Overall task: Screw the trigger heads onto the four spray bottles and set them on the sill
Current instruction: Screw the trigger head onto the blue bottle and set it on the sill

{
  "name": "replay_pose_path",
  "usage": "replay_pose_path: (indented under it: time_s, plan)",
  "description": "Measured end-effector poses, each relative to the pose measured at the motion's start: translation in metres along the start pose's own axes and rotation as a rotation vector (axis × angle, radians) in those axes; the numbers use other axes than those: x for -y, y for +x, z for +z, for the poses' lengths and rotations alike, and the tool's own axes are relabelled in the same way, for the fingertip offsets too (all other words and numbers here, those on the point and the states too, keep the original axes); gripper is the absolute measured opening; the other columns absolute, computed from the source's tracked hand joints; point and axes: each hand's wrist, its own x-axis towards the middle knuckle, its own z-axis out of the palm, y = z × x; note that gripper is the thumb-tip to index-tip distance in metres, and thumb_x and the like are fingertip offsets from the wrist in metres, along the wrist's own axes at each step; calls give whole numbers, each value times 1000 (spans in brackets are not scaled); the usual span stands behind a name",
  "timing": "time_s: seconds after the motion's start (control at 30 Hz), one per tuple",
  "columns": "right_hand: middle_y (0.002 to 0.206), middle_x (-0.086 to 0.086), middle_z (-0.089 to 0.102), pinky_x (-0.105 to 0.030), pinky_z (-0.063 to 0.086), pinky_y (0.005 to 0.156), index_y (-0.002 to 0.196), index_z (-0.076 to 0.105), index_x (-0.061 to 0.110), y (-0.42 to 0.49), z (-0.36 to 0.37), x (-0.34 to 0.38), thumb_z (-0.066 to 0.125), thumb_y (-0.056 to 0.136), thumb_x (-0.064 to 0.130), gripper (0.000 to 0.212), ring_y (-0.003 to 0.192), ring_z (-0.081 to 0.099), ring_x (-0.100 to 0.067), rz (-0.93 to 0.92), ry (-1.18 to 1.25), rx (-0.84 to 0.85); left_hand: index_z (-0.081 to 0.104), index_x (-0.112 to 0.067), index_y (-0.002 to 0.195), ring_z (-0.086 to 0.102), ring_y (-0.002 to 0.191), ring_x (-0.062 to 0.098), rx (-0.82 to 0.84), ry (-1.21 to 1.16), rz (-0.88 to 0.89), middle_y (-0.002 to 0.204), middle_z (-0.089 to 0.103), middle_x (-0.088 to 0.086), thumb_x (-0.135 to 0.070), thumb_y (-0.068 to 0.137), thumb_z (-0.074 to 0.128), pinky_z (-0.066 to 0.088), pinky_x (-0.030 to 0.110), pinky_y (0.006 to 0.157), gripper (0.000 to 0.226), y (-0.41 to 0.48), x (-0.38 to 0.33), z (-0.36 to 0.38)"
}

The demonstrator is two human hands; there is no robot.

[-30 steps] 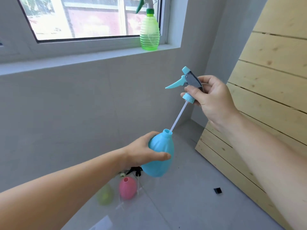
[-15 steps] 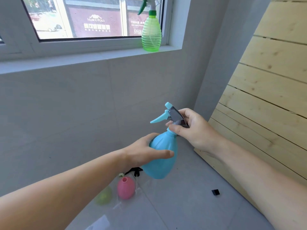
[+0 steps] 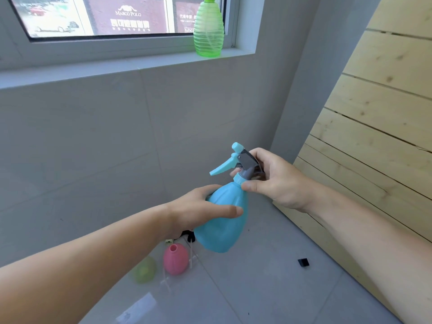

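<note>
Head view: we have sunk the trigger head (image 3: 242, 161) onto the blue bottle (image 3: 224, 218), right hand (image 3: 273, 181) pinching its collar, left hand (image 3: 198, 209) wrapped round the body. Threading comes next, we judge; the green bottle (image 3: 208, 31) stands on the sill (image 3: 117, 66) above the blue one.

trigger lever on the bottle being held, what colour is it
Light blue, matching the bottle; the trigger lever shows clearly in the head view.

Both bare forearms reach in from the lower corners of the frame and meet near its centre. The left hand (image 3: 201, 206) comes from the lower left, palm turned right, fingers curled round out of sight and the thumb (image 3: 228, 210) laid flat, pointing right. The right hand (image 3: 278, 181) enters from the lower right, slightly higher, wrist bent, thumb and fingers pinched closed, knuckles toward the camera.
</note>
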Motion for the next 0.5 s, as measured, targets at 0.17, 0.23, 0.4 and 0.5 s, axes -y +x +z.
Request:
replay_pose_path:
  time_s: [0.17, 0.23, 0.4, 0.5]
  plan:
    - [114, -6, 73, -29, 53, 97, 120, 58, 11, 6, 3, -4, 66, 89, -2, 34, 104, 68, -13, 14, -20, 33, 68, -34, 116, 77, 87, 13, -4, -13, -14, 102, 79, -5, -35, 84, 84, 56, 24, 65, 36, 2, 0, 0]
    - [114, -8, 73, -29, 52, 98, 121, 58, 12, 7, 3, -6, 66, 90, 0, 33, 104, 68, -12, 26, -21, 49, 68, -35, 114, 77, 89, 14, -15, -16, -12, 102, 79, -5, -35, 84, 84, 57, 26, 68, 34, 1, 0, 1]
    - [110, -7, 71, -34, 53, 98, 117, 59, 14, 7, 7, -6, 70, 90, 16, 29, 97, 64, -8, 51, -96, -26, 69, -33, 116, 78, 100, 21, -56, -17, -15, 109, 80, -1, -45, 72, 88, 63, 41, 90, 50, 2, 0, 8]
    - [91, 2, 69, -31, 55, 81, 103, 61, 14, 7, 13, -3, 75, 86, 31, 27, 85, 66, -10, 72, -106, -145, 68, -33, 117, 78, 101, 20, -79, -14, -3, 111, 80, -2, -53, 63, 88, 62, 48, 96, 62, 3, -4, 11]
